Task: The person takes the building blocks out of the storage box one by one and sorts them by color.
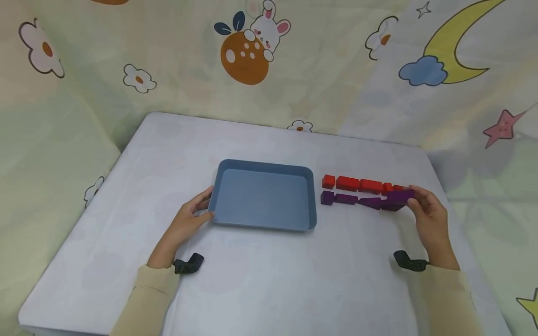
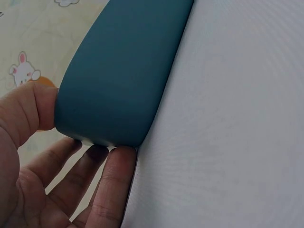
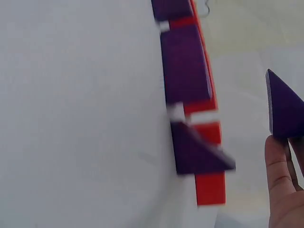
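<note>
A shallow blue tray lies on the white table. My left hand holds its near left corner, thumb at the rim and fingertips against the outer wall. At the right, my right hand pinches a purple triangular block by its lower part. In the head view this block overlaps the right end of a row of purple blocks. Within that row, the right wrist view shows a purple wedge and a longer purple block.
Behind the purple row runs a line of red blocks, both to the right of the tray. A printed fabric backdrop surrounds the table. Dark wrist-worn devices sit on both forearms.
</note>
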The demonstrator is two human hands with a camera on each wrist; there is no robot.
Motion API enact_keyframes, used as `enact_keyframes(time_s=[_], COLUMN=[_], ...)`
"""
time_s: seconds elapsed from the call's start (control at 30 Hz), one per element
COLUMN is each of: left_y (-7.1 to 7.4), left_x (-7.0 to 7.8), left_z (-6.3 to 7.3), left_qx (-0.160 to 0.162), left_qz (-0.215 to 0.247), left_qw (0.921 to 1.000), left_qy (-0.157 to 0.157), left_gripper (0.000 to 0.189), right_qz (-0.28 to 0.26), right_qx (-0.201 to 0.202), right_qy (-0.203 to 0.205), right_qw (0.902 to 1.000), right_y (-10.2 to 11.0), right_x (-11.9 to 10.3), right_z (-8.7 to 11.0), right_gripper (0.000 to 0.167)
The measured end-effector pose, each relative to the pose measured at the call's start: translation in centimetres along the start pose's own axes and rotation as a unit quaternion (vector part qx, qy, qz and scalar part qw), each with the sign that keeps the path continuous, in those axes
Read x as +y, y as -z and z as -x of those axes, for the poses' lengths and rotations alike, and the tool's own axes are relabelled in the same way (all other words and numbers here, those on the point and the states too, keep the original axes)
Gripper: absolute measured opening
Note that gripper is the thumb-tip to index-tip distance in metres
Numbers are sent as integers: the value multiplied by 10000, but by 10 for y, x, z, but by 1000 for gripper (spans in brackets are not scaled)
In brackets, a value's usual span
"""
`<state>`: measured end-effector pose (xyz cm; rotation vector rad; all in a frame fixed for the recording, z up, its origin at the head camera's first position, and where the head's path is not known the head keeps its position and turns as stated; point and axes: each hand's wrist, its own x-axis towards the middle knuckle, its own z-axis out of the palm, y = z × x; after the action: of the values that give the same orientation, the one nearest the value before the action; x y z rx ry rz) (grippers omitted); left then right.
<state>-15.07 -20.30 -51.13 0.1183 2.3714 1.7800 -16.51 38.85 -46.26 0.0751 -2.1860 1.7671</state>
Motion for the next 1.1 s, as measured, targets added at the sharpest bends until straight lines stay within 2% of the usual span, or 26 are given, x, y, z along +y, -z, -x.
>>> enact_keyframes(time_s=[0.2, 0.33, 0.43, 0.53, 0.77, 0.9, 1.03, 1.1], left_y=[4, 5, 6, 6, 5, 6, 8, 8], left_x=[-3, -3, -4, -4, 0, 2, 2, 2], left_z=[1, 2, 3, 4, 3, 4, 4, 4], left_qx=[68, 62, 78, 78, 34, 45, 55, 47], left_qz=[-10, 1, -10, -5, 34, -50, -173, -204], left_qw=[10000, 10000, 10000, 10000, 10000, 10000, 9998, 9998], left_qy=[39, 41, 53, 34, -24, 11, 39, 49], left_gripper=[75, 75, 75, 75, 75, 75, 75, 75], right_qz=[977, 1196, 1785, 2631, 3026, 3083, 3294, 3522], right_qx=[237, 417, 323, -7, -232, -198, 110, 314], right_qy=[-536, -1079, -1572, -1810, -1736, -2027, -2356, -2373], right_qw=[9935, 9861, 9708, 9477, 9369, 9292, 9143, 9048], right_y=[30, 40, 42, 43, 46, 42, 34, 27], right_x=[9, 18, 25, 30, 36, 34, 25, 18], right_z=[-8, -10, -12, -14, -17, -17, -11, -4], right_gripper=[39, 41, 46, 51, 52, 57, 60, 61])
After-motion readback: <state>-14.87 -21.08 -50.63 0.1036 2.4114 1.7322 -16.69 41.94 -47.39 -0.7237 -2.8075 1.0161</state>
